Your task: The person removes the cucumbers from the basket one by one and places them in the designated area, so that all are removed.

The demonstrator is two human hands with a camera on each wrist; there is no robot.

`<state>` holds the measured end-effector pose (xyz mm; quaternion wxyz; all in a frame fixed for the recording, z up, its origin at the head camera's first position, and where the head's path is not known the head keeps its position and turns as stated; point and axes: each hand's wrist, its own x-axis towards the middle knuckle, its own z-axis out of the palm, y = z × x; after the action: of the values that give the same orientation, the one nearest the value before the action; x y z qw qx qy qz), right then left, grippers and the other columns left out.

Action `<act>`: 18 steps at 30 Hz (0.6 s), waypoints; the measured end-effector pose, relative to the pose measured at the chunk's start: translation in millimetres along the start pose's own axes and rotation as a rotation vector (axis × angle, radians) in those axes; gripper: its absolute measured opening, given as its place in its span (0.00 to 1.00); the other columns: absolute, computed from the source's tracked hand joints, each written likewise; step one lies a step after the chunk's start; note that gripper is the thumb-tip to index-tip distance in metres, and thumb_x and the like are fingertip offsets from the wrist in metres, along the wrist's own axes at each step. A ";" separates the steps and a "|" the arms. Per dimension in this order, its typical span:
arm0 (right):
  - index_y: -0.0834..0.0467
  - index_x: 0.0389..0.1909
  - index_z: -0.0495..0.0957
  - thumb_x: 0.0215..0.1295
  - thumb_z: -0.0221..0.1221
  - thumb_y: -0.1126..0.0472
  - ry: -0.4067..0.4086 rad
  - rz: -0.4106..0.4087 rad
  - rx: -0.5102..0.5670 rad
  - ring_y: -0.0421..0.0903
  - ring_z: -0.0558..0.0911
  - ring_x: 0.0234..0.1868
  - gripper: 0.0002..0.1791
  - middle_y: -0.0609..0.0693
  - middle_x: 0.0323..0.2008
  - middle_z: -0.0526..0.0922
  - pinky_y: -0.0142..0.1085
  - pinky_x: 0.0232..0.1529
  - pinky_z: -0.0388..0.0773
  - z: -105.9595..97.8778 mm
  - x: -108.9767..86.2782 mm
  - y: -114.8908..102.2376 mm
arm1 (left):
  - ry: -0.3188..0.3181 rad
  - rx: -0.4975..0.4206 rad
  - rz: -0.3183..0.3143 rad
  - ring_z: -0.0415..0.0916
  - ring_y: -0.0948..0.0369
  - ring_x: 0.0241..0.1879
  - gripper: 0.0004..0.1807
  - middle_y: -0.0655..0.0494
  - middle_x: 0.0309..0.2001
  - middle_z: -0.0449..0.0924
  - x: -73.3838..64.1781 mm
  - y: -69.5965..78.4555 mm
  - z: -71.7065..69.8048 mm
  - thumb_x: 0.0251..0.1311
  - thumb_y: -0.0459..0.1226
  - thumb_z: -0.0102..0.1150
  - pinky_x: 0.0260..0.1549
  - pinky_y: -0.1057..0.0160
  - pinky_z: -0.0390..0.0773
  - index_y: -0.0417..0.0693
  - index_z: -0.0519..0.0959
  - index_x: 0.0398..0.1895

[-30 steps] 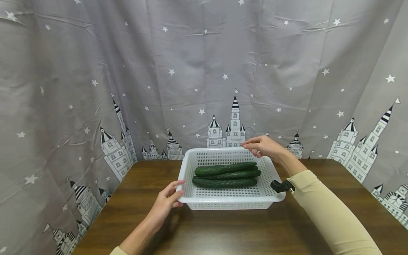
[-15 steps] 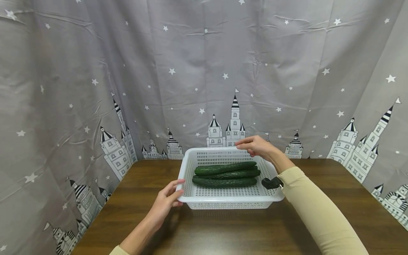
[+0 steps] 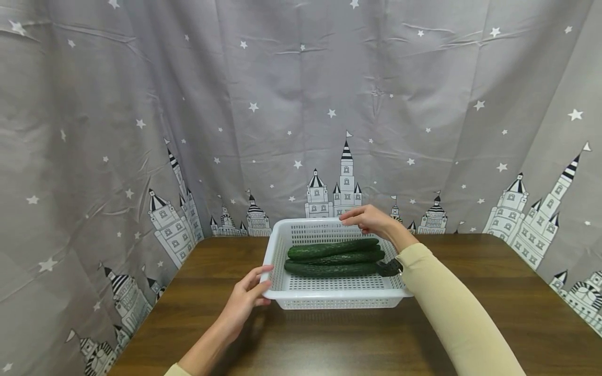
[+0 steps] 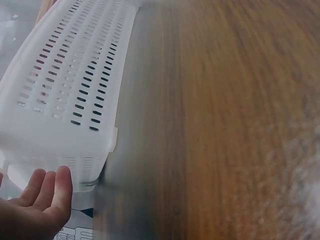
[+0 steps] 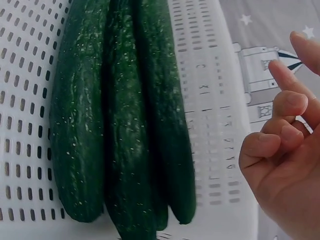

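At least three long, dark green, bumpy cucumbers (image 3: 329, 270) are lying side by side in a white rectangular plastic basket (image 3: 338, 294) with slotted walls and floor, going by the head view. They run left to right, bunched up around the middle. The basket is toward the far side of a brown wood-grain table (image 3: 348, 339), with a grey curtain (image 3: 263, 78) covered in white stars and castles behind it. The person's left hand (image 3: 244, 293) is at the basket's near left corner, thumb and fingers apart and touching the rim. The right hand (image 3: 370, 218) reaches over the right side to the far rim, index finger pointing left; can't really tell if it touches. A black gadget (image 3: 389, 268) at the cuff of the pale yellow sleeve (image 3: 456, 308) covers the nearest cucumber's right end.

Left wrist view: three fairly straight fingers sit under the rim at the basket's end, and the table fills most of the rest, kinda blurry.

Right wrist view: cucumbers up close, packed together, while the right hand hangs by the far wall, fingers apart and loosely bent.
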<state>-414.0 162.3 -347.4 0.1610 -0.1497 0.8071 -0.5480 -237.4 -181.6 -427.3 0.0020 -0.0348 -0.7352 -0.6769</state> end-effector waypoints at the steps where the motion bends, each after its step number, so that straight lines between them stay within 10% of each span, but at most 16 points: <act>1: 0.57 0.61 0.80 0.67 0.65 0.55 -0.001 0.003 0.002 0.40 0.59 0.22 0.23 0.56 0.63 0.74 0.35 0.31 0.64 1.1 1.5 1.2 | 0.000 -0.001 0.000 0.80 0.55 0.44 0.21 0.38 0.63 0.74 -0.1 -0.1 0.1 0.72 0.35 0.54 0.44 0.57 0.79 0.48 0.72 0.67; 18: 0.65 0.61 0.78 0.66 0.66 0.59 -0.012 0.052 0.028 0.38 0.59 0.18 0.25 0.52 0.49 0.84 0.32 0.25 0.61 20.8 24.4 18.0 | 0.013 -0.018 0.025 0.80 0.56 0.43 0.22 0.38 0.61 0.74 -3.0 -0.2 3.4 0.71 0.36 0.54 0.43 0.53 0.80 0.46 0.72 0.67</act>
<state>-428.4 141.1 -373.8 0.1819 -0.1298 0.8019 -0.5541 -234.2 -178.4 -428.0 0.0150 -0.0396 -0.7284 -0.6838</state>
